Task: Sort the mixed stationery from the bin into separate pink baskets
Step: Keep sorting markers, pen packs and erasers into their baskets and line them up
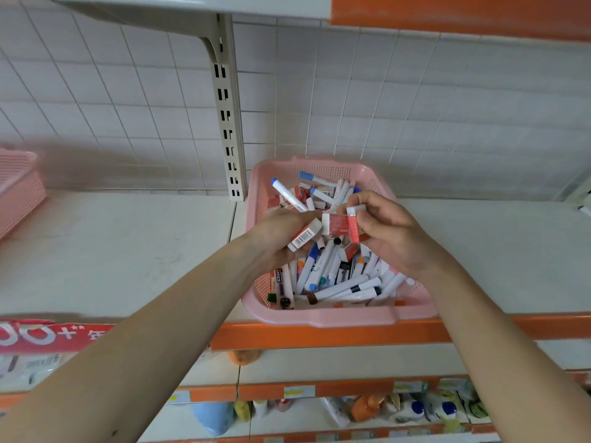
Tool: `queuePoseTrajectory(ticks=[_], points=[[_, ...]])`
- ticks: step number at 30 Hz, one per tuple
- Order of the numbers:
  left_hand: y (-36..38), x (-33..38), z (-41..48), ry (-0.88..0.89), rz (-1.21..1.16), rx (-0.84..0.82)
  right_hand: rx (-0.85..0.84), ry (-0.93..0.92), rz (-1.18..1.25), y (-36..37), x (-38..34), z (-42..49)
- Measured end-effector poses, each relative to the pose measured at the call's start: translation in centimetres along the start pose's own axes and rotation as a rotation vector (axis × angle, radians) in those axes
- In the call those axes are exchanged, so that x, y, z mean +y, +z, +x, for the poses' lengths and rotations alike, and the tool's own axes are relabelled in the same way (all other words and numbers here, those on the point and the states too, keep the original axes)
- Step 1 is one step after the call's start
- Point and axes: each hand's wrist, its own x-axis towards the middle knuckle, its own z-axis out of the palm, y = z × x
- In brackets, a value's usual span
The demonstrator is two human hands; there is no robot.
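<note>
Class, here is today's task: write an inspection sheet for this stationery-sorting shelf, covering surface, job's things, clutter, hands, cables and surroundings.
Surface: cream shop shelf with an orange front edge, bearing the baskets.
Job's things: pink perforated plastic basket filled with white markers with coloured caps and boxed erasers; second pink basket at the far left, contents hidden.
Clutter: nothing seen.
Hands: left hand grips a barcoded red-and-white eraser; right hand pinches red-and-white erasers; both are above the full basket.
Cables: nothing seen.
Surroundings: white tiled wall, beige slotted upright, packaged goods on the lower shelf.
</note>
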Motion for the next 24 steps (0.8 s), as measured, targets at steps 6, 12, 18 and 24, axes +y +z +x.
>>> queuePoseTrajectory(ticks=[6,12,18,24], points=[[0.2,-0.1,0.2,0.012,0.054,-0.047,-0.063,0.044,0.003,-0.1,-0.1,-0.1],[-0.2,-0.4,0.5,0.131,0.030,0.015,0.150,0.050,0.018,0.0,-0.5,0.0],[-0.1,-1.0,0.6,0.219,0.194,0.063,0.355,0.044,-0.122,0.4,-0.3,0.5],[0.0,-0.9,0.8,0.183,0.181,0.074,0.357,0.099,-0.224,0.6,0.4,0.7]])
